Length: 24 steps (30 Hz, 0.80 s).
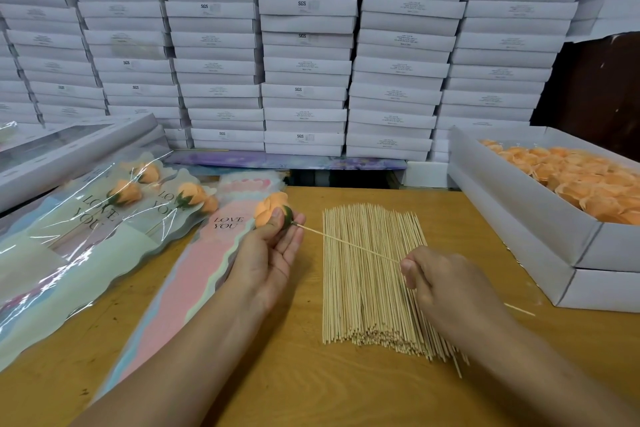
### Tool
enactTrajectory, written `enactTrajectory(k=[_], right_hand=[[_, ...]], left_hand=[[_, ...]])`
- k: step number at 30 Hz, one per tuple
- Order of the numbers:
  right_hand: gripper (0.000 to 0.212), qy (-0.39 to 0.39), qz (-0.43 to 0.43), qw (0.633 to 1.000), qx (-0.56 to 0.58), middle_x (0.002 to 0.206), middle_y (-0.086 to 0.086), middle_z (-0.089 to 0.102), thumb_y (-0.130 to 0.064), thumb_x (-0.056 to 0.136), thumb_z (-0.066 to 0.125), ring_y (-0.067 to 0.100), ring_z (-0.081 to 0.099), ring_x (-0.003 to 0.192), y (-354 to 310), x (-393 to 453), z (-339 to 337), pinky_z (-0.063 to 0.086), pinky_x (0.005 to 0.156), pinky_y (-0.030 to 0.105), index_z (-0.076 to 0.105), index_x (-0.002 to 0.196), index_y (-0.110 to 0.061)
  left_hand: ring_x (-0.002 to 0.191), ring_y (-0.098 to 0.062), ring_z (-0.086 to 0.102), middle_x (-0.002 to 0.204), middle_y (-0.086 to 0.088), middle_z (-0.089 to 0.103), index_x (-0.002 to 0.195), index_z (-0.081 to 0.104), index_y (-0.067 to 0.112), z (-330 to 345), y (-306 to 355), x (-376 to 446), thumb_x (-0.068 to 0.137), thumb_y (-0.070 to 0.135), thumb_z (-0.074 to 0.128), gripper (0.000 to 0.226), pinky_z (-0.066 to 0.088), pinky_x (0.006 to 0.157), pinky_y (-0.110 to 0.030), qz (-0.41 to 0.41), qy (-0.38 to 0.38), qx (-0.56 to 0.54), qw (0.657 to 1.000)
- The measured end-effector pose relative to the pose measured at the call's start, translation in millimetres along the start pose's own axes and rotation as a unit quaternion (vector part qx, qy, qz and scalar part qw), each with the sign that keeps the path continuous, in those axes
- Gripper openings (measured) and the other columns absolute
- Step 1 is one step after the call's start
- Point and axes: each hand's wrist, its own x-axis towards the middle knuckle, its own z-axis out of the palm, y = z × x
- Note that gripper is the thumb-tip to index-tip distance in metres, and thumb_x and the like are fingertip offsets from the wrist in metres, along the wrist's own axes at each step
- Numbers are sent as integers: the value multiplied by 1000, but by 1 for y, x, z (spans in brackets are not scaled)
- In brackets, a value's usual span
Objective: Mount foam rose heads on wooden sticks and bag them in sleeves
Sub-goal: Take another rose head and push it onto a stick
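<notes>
Centre frame, left hand (pixel 268 253) holds an orange foam rose head (pixel 272 210), thumb pressed on the petals, fingers curled under the green base. A thin wooden stick (pixel 346 242) runs from the base of the rose down-right to the right hand (pixel 440 282), which pinches the stick's lower end between thumb and curled fingers. Stick tip sits at or in the green base; how deep it goes, cannot tell.

Below the held stick, a wide pile of wooden sticks (pixel 370 274) lies flat on the wooden table (pixel 311 392), stretching from mid-frame toward lower centre. One loose stick (pixel 519 309) lies apart at right, near the box.

Left of the left hand, a stack of pink "LOVE YOU" sleeves (pixel 194 274) lies on the table. Farther left, bagged roses (pixel 124 192) in clear sleeves lie overlapping, orange heads toward upper left.

Right edge of frame, an open white box (pixel 519 204) filled with orange rose heads (pixel 588 180) sits on top of another white box. Upper half of frame, stacked white boxes (pixel 304 45) form a wall behind the table. Far left, a windowed box lid (pixel 69 142) leans tilted behind the bagged roses.
</notes>
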Motion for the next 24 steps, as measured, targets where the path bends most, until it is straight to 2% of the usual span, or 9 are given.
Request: enactTrajectory(k=[2,5,9,11,13,15,19,21,24], right_hand=[[29,-5,4,1000,-5,64,-11,54,-33,105,39,3,48,56,0,1,-2,25,46,21,48,77,-31],[30,-14,4,1000,-11,65,-10,57,-35,105,40,3,51,57,0,0,-3,29,46,21,44,75,-35],[29,-12,-1,1000,10,60,-10,59,-35,102,48,3,51,47,-1,1,-5,37,45,17,60,77,-29],[30,-42,-5,997,62,56,-9,61,-34,100,54,1,53,45,-2,2,-8,39,43,14,63,72,-30],[26,-117,-7,986,122,62,-18,66,-35,97,60,-3,55,48,-2,2,-14,38,43,13,65,71,-35],[20,-205,-2,963,176,67,-24,68,-34,93,66,-3,59,54,-2,1,-19,43,49,13,71,74,-33],[8,-333,33,890,310,75,2,75,-19,90,73,10,68,65,-4,0,-23,55,59,22,76,85,-13],[8,-353,57,860,366,78,10,74,-15,88,74,14,69,67,-5,0,-22,56,58,22,75,89,-7],[13,-341,90,825,441,81,14,74,-14,84,76,19,71,69,-2,1,-19,56,55,21,76,90,-3]], left_hand=[[87,-21,77,99,-18,76,105,64,-1,0,-1,0,94,6,61,13,63,72,-29,-2,-2,-1,1000],[87,-21,77,98,-18,76,105,65,0,-1,-2,0,94,5,61,12,63,69,-29,-5,-3,-4,1000],[88,-22,77,102,-19,75,103,65,-1,1,-1,1,92,6,63,13,63,71,-29,-5,-1,-2,1000],[84,-21,77,100,-18,75,98,67,0,3,1,0,87,8,67,13,63,71,-29,-3,-6,6,1000],[80,-19,77,93,-15,76,96,68,2,5,3,-1,79,13,72,21,63,68,-27,-2,-19,26,999],[78,-16,76,91,-12,77,100,68,3,8,4,-3,74,17,74,30,62,63,-24,-8,-27,61,998],[76,-14,75,94,-11,77,105,69,3,10,5,-7,72,25,75,41,61,62,-22,-28,-35,140,989],[77,-13,75,99,-11,77,110,68,3,11,11,-7,72,28,74,45,61,62,-21,-33,-54,184,981],[82,-15,76,105,-12,77,111,68,4,10,28,-6,70,30,76,49,61,62,-21,-39,-63,254,964]])
